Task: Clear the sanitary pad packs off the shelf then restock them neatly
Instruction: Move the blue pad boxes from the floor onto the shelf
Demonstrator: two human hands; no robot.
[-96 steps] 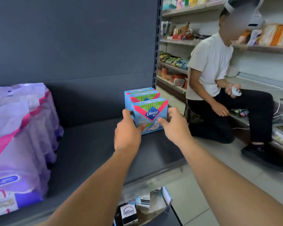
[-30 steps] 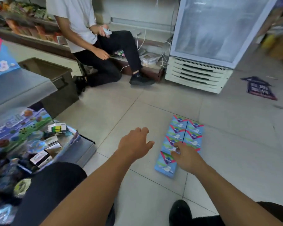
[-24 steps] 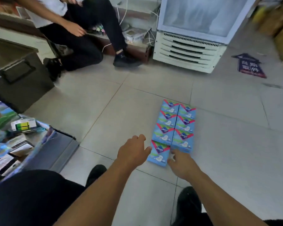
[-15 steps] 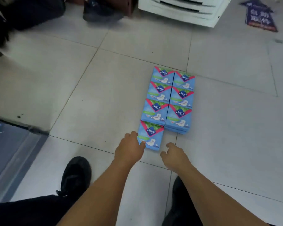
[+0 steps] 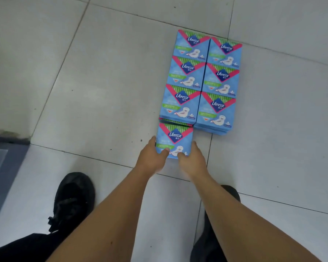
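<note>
both hands have closed in on the nearest libresse pack (image 5: pixel 174 142) since half a second ago, when they hovered just short of it with fingers spread; the view has also tipped down further, so the fridge and the seated person are gone and only floor tiles (image 5: pixel 95 76), two black shoes (image 5: pixel 72 201) and the forearms show. the left hand (image 5: pixel 151 157) now holds the pack's left edge, thumb curled over its printed face, and the right hand (image 5: pixel 192 160) holds the right edge the same way, thumb on top and fingers down the side. the pack lies flat on the floor, its far edge touching the front of the left column of the stacked packs (image 5: pixel 201 82), which stand two columns wide and three rows deep. whether it is being set down or lifted cannot be told. judging by this, clearing is at or near its end, and restocking the shelf, out of view here, remains to be done.
</note>
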